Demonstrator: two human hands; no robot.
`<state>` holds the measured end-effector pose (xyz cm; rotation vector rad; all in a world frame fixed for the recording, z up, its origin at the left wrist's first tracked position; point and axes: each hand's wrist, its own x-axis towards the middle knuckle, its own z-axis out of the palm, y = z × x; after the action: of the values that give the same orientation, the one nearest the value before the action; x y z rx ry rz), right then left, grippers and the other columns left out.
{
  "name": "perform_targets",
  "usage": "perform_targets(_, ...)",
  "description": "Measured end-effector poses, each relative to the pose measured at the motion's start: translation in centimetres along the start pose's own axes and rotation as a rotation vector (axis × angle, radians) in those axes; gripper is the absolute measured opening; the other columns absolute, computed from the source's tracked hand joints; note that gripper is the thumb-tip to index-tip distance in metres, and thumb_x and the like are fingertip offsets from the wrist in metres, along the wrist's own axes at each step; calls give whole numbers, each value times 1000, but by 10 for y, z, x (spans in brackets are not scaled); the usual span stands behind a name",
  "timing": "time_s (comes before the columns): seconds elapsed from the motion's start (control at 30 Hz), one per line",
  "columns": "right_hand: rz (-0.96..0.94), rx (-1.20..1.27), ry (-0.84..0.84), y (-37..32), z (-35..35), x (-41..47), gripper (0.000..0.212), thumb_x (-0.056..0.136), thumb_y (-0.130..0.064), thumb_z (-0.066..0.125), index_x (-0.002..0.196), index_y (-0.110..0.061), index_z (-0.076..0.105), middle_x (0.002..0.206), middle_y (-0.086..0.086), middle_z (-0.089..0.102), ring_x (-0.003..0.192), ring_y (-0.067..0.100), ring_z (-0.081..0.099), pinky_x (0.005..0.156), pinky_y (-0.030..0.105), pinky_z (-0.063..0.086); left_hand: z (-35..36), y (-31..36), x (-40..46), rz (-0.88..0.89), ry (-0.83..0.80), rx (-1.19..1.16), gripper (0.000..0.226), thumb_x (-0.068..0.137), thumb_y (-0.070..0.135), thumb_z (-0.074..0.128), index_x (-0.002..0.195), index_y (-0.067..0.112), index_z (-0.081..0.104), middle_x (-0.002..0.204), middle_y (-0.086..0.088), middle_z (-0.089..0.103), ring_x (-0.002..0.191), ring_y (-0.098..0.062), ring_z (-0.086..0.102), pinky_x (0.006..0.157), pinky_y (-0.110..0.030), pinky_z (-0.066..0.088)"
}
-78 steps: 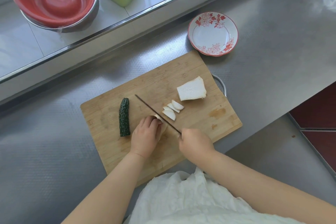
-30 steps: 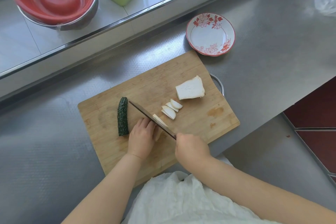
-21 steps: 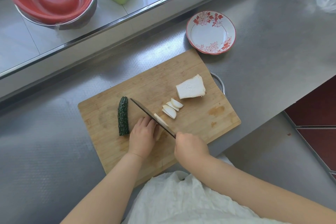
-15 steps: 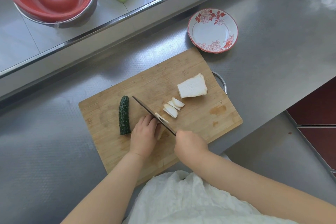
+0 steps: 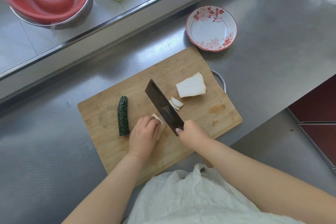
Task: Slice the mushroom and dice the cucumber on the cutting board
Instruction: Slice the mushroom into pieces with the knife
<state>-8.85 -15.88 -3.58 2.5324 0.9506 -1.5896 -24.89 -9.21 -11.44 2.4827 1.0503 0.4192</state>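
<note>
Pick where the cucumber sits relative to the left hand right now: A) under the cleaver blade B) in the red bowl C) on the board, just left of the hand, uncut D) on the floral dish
C: the cucumber lies whole on the cutting board, beside the left hand that holds a mushroom piece.

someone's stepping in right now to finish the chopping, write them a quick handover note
Left hand: its grip curls over the mushroom piece being sliced.
Right hand: its grip holds the cleaver, blade tilted flat side up over the cutting board.
Done: a few mushroom slices lie right of the blade.
Left: the rest of that piece, the large mushroom chunk at the board's far right, and the uncut cucumber left of the hand.
</note>
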Motion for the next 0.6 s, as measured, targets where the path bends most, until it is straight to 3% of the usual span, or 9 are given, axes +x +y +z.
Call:
perform_targets(0.13,-94,-133,109,0,14,-14,28,102,-30,39,105,-9,58,97,10,65,89,29,62,67,32,45,-1,1,1,-10,-8,29,25,91,26,48,85,9,65,86,-2,59,75,-22,51,56,-34,46)
perform_targets(0.3,-185,-289,190,5,22,-31,18,99,-20,41,103,-12,57,94,10,66,81,29,59,58,30,36,0,2,-1,-1,6,63,30,91,26,45,84,6,66,89,-6,62,76,-26,53,56,-35,48)
perform_targets(0.6,-172,-380,171,-1,23,-46,16,96,-12,42,104,-12,55,95,9,66,76,27,57,59,29,38,1,-2,-2,10,17,58,31,88,25,46,85,4,68,87,-7,64,80,-25,51,57,-37,51)
